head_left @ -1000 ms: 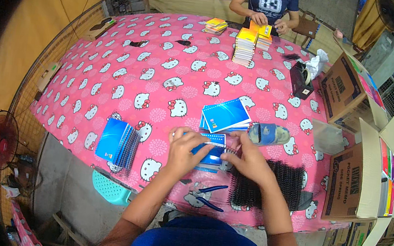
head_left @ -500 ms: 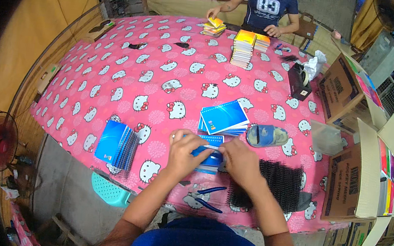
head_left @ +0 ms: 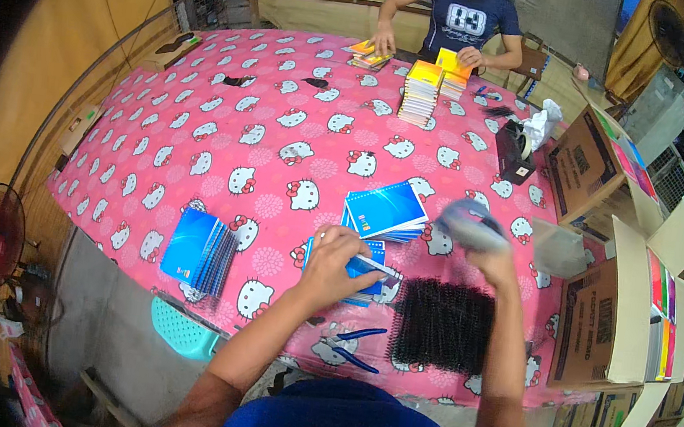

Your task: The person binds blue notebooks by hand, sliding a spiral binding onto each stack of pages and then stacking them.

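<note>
Right in front of the person, a blue notebook (head_left: 379,269) sits tilted, spine edge up, over a pile of blue ones, pinched by the left hand (head_left: 332,267), its thumb and fingers drawn in narrow. Just beyond and to the right, the right hand (head_left: 492,263) is closed round the near end of a slipper (head_left: 466,224) held above the table (head_left: 279,173), though both are too blurred for me to make out each finger. Black coils (head_left: 440,326) lie below that hand, with open pliers (head_left: 354,347) near them.
</note>
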Demonstrator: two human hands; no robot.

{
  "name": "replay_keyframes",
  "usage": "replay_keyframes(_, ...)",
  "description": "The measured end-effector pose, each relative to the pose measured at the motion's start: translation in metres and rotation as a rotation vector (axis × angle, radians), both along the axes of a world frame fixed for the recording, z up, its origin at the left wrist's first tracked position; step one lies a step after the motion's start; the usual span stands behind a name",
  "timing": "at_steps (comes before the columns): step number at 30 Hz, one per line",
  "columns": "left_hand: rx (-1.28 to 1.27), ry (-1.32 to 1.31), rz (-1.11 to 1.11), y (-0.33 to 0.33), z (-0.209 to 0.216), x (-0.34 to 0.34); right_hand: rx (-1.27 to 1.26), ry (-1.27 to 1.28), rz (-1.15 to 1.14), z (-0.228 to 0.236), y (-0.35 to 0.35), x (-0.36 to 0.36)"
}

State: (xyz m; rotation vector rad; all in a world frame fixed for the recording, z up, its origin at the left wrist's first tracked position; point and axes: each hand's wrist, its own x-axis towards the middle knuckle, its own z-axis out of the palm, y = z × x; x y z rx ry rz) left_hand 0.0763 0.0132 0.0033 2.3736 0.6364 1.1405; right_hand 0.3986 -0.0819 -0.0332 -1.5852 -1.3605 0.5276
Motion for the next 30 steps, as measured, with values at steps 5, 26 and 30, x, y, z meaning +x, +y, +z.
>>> replay_keyframes(5, -0.036, 0.026, -0.052, 0.001, -0.004, -0.004, -0.461, -0.341, 0.149, 0.034, 0.006, -0.055)
replay_keyframes(26, -0.539, -0.17, -0.074, 0.023, -0.012, -0.036, -0.093, -0.164, 0.321, 0.07, 0.037, -0.093)
replay_keyframes(30, -0.713, -0.211, -0.105, 0.027, -0.036, -0.041, -0.158, -0.077, 0.303, 0.068, 0.038, -0.102)
